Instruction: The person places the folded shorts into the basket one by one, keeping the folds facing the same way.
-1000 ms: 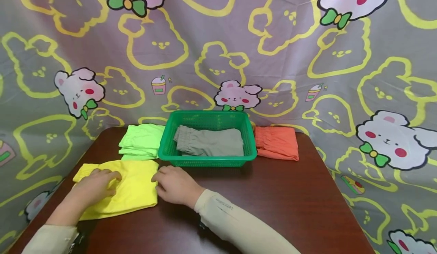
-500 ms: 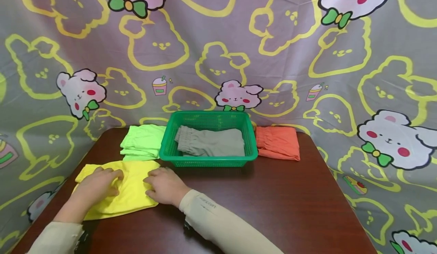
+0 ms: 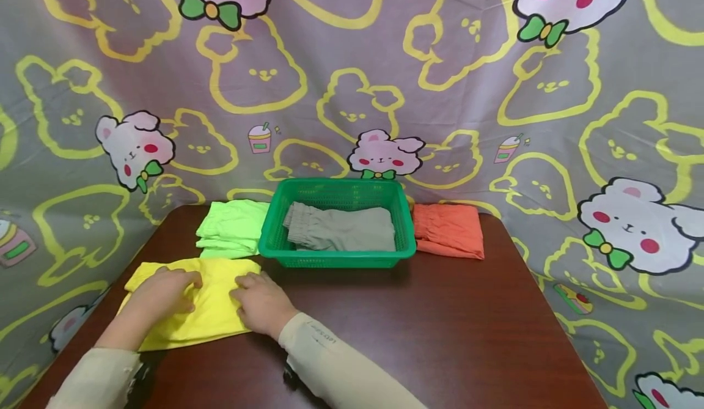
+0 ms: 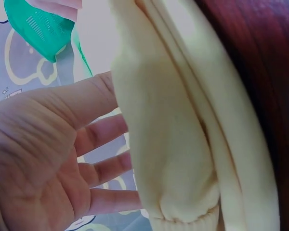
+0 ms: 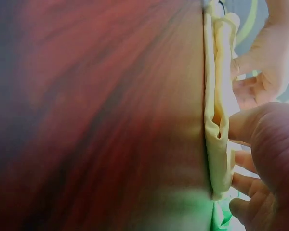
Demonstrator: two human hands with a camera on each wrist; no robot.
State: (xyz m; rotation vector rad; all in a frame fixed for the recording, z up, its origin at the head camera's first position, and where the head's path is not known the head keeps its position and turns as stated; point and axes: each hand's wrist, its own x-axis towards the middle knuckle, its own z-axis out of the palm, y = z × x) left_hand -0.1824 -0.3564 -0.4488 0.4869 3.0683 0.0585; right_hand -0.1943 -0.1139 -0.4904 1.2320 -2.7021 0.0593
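A folded yellow cloth (image 3: 216,302) lies at eight o'clock from the green basket (image 3: 337,255). The left hand (image 3: 167,294) and right hand (image 3: 264,302) touch it without gripping: the wrist views show loosely extended fingers (image 4: 102,136), whose undersides the head view hides.

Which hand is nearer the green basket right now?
Right. The right hand touches the right end of the yellow garment, just in front of the green basket's near left corner; the left hand is farther left.
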